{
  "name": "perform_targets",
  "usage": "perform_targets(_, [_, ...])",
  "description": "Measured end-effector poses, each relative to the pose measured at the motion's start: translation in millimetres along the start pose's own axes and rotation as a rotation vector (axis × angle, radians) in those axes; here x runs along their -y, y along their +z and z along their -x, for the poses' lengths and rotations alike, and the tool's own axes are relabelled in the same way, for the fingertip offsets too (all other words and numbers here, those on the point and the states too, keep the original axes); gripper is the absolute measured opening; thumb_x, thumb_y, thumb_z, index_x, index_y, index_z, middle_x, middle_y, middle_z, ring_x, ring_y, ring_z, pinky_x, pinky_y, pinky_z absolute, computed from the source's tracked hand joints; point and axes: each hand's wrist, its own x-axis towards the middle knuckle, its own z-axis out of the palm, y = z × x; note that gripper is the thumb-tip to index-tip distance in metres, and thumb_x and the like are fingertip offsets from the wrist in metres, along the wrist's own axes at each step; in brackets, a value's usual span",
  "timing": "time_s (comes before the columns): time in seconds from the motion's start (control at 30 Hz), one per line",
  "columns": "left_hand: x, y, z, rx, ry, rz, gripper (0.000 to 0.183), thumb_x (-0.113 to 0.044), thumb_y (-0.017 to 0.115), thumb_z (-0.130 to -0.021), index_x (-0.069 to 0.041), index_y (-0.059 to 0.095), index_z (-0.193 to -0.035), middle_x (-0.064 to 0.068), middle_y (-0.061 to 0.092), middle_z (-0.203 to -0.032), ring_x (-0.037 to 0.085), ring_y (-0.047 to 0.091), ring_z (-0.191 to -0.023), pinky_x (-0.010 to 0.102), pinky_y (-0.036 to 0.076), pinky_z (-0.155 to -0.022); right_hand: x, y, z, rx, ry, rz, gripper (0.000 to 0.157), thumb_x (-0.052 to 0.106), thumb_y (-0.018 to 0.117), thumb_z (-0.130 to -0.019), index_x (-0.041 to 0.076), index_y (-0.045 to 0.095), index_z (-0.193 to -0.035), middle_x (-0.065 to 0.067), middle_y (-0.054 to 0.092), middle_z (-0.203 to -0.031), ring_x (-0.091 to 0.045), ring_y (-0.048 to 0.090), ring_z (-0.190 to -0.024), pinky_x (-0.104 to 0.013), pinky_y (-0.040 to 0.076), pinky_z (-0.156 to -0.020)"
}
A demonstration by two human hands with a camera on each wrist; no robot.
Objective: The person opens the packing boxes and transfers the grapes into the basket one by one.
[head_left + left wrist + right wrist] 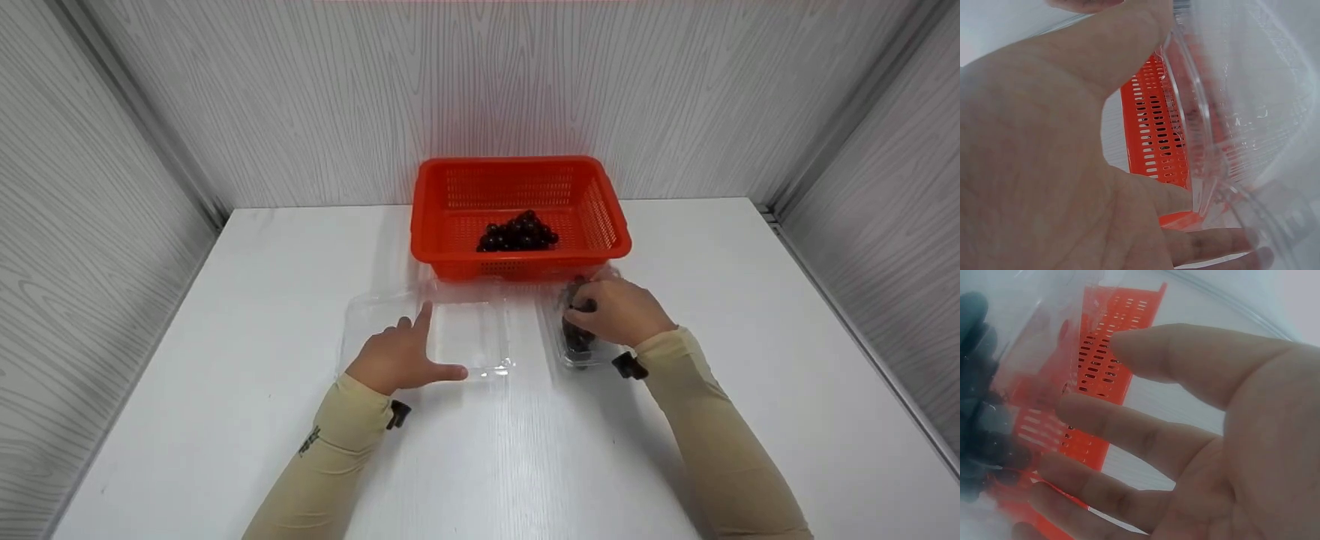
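Note:
My left hand (394,356) lies at a clear plastic clamshell box (472,337), its thumb and index finger spread apart. In the left wrist view, straight fingers reach the clear plastic rim (1202,107). To the right, dark grapes (577,337) fill a second clear plastic box (594,357). My right hand (619,309) is over that box, with fingertips close to the grapes. The right wrist view has its fingers (1123,433) nearly straight at the plastic, the thumb apart from them and nothing between. The hand covers part of the box.
A red perforated basket (525,256) stands behind both boxes, holding a bunch of dark grapes (519,232). Pale wood-grain panels (315,105) enclose the white table (480,457) at the back and sides.

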Motion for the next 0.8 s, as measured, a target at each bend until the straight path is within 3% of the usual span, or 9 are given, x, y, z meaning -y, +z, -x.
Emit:
perform_targets(0.17, [-0.1, -1.7, 1.6, 0.006, 0.002, 0.017, 0.124, -0.071, 0.075, -0.079, -0.008, 0.014, -0.166, 0.031, 0.046, -0.152, 0.047, 0.059, -0.123, 0.055, 0.050, -0.103, -0.2, 1.4, -1.0, -0.009, -0.007, 0.014, 0.022, 0.029, 0.066, -0.096, 0.017, 0.068, -0.078, -0.004, 0.057, -0.093, -0.019, 0.052, -0.074, -0.036, 0.043, -0.064])
perform_targets(0.4, [1.1, -2.2, 2.8, -0.008, 0.027, 0.006, 0.123, -0.070, 0.075, -0.079, -0.005, 0.015, -0.165, 0.032, 0.054, -0.140, 0.043, 0.066, -0.104, 0.052, 0.055, -0.091, 0.9, 4.4, -3.0, -0.010, -0.037, 0.014, 0.020, 0.027, 0.065, -0.096, 0.017, 0.067, -0.079, 0.003, 0.058, -0.071, -0.018, 0.053, -0.068, -0.038, 0.045, -0.064])
perform_targets(0.57, [0.6, -2.1, 2.5, -0.007, 0.023, 0.005, 0.124, -0.071, 0.075, -0.079, -0.006, 0.014, -0.166, 0.031, 0.053, -0.142, 0.043, 0.065, -0.106, 0.052, 0.054, -0.092, 2.7, 6.2, -2.6, 0.020, -0.056, 0.008, 0.014, 0.026, 0.064, -0.096, 0.016, 0.073, -0.090, 0.002, 0.065, -0.083, -0.020, 0.058, -0.074, -0.042, 0.051, -0.072])
perform_targets(0.8, [2.4, -2.8, 1.7, 0.009, 0.014, 0.008, 0.124, -0.071, 0.075, -0.079, -0.006, 0.014, -0.166, 0.032, 0.046, -0.151, 0.046, 0.061, -0.121, 0.055, 0.050, -0.101, 6.6, 5.1, -1.2, 0.068, -0.089, 0.002, 0.013, 0.026, 0.064, -0.097, 0.018, 0.073, -0.093, -0.001, 0.062, -0.096, -0.021, 0.058, -0.083, -0.042, 0.051, -0.077])
